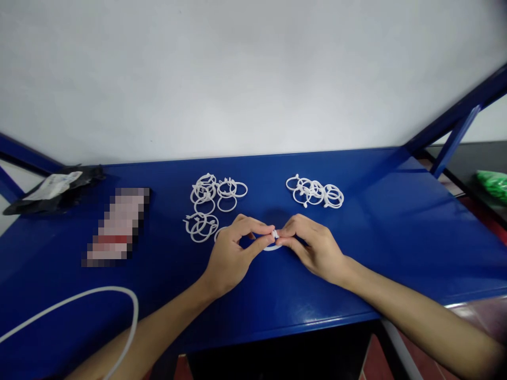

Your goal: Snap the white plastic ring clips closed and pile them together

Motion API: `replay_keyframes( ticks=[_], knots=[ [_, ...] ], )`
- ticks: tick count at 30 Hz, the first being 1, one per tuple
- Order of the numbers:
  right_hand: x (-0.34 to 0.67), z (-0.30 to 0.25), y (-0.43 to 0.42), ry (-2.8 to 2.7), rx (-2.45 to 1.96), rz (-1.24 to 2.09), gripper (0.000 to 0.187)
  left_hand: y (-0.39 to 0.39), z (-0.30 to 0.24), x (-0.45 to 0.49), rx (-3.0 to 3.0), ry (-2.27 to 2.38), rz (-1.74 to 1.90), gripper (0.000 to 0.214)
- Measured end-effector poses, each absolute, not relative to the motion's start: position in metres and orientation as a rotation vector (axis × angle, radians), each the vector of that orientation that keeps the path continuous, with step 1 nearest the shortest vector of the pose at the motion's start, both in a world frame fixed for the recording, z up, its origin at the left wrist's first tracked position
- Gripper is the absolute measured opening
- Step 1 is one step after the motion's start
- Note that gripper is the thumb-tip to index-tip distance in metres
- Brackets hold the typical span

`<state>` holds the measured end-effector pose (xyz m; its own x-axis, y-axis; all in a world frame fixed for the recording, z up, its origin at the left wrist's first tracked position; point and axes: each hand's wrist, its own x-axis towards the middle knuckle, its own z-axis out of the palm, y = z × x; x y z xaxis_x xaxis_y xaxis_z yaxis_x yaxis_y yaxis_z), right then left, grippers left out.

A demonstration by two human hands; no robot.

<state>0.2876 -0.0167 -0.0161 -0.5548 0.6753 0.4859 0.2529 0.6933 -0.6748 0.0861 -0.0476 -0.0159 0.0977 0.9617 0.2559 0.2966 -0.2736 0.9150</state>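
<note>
My left hand point(232, 253) and my right hand point(312, 245) meet over the middle of a blue table point(396, 232). Both pinch one white plastic ring point(274, 240) at its joint, thumb and forefinger closed on it. Most of the ring is hidden under my fingers. A loose group of several white rings point(212, 203) lies just beyond my left hand. A second, smaller cluster of white rings point(316, 191) lies beyond my right hand.
A black bag with a clear packet point(55, 192) sits at the table's far left corner, a blurred-out flat item point(116, 226) beside it. A white tube point(99, 295) curves over the near left. Blue frame bars point(455, 126) rise at right; something green point(493, 184) lies beyond.
</note>
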Motion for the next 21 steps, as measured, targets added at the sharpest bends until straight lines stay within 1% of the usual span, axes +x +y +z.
replay_keyframes(
  ticks=[2,8,12,14,17,19,21],
  knots=[
    [0.290,-0.015,-0.019,-2.185,-0.661,0.625,0.007,-0.049,-0.016,0.089,1.686,1.203,1.235,0.007],
    [0.294,-0.015,-0.024,-2.375,-0.603,0.336,0.016,-0.051,-0.012,0.095,1.898,1.155,1.316,0.009],
    [0.293,-0.015,-0.013,-2.380,-0.637,0.305,0.013,-0.042,-0.013,0.088,2.042,1.194,1.253,0.006],
    [0.298,-0.013,0.000,-2.323,-0.758,0.279,0.012,-0.032,-0.014,0.078,2.195,1.290,1.204,0.013],
    [0.318,-0.010,0.026,-2.100,-1.145,0.100,0.015,-0.017,-0.017,0.059,2.444,1.637,1.120,0.018],
    [0.337,-0.009,0.044,-1.951,-1.381,0.035,0.018,-0.009,-0.021,0.048,2.532,1.844,0.960,0.024],
    [0.357,-0.009,0.060,-1.826,-1.525,0.055,0.021,-0.004,-0.025,0.041,2.574,1.970,0.812,0.030]
  ],
)
